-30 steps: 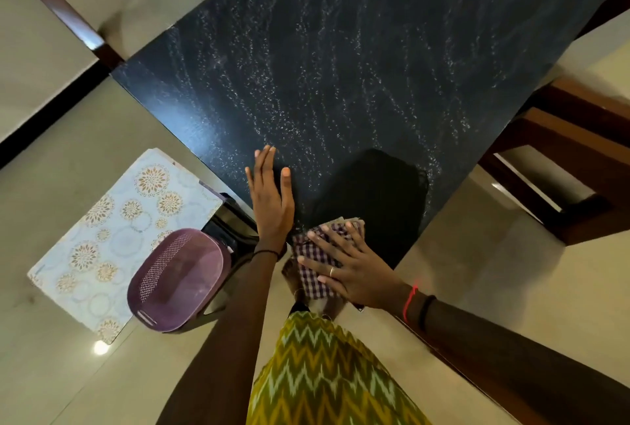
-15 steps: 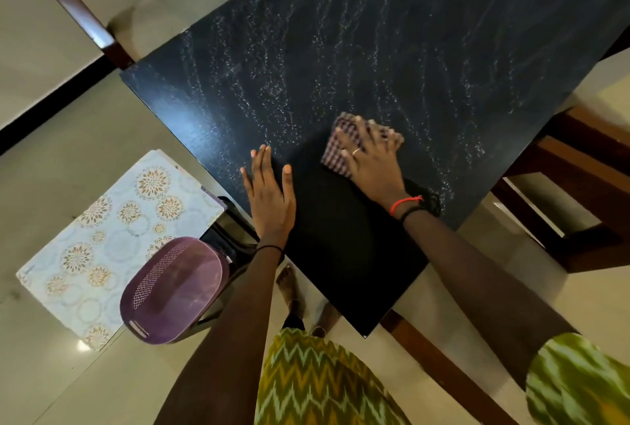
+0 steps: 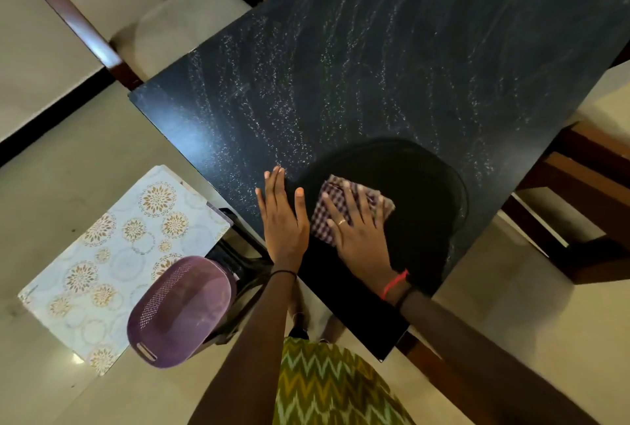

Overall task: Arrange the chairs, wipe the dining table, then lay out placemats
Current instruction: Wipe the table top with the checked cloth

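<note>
My right hand (image 3: 361,233), fingers straight, presses the checked cloth (image 3: 320,216); my left hand (image 3: 283,220) lies flat on the table (image 3: 375,66). Purple chair (image 3: 177,312) and placemat (image 3: 112,254) at 8 o'clock, wooden chair (image 3: 579,193) at 3.

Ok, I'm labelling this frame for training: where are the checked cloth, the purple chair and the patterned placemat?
checked cloth (image 3: 320,218), head view, on its uncovered left edge.
purple chair (image 3: 180,308), head view, middle of its perforated backrest.
patterned placemat (image 3: 112,254), head view, centre of its floral top face.
</note>
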